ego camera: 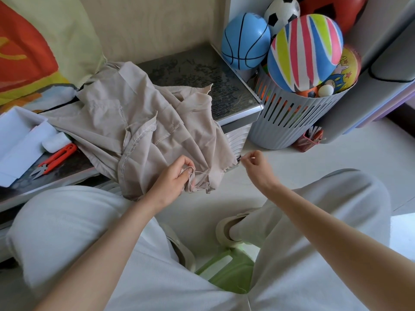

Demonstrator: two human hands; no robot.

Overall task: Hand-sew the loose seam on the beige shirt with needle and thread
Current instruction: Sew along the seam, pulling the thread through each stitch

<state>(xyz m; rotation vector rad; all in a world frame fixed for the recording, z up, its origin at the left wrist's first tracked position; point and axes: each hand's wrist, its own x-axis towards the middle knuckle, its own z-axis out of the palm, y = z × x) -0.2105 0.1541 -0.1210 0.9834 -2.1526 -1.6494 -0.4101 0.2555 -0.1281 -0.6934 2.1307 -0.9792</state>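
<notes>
Dark surface [202, 70] holds beige shirt [139, 122]; left grip [177, 173] pinches its seam edge, right grip [256, 166] pinches the thread [202, 172]. Best pull taut evenly, no puckering; needle too small to see.

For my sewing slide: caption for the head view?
Left hand grips the beige shirt; right hand pinches the thread beside it.
</notes>
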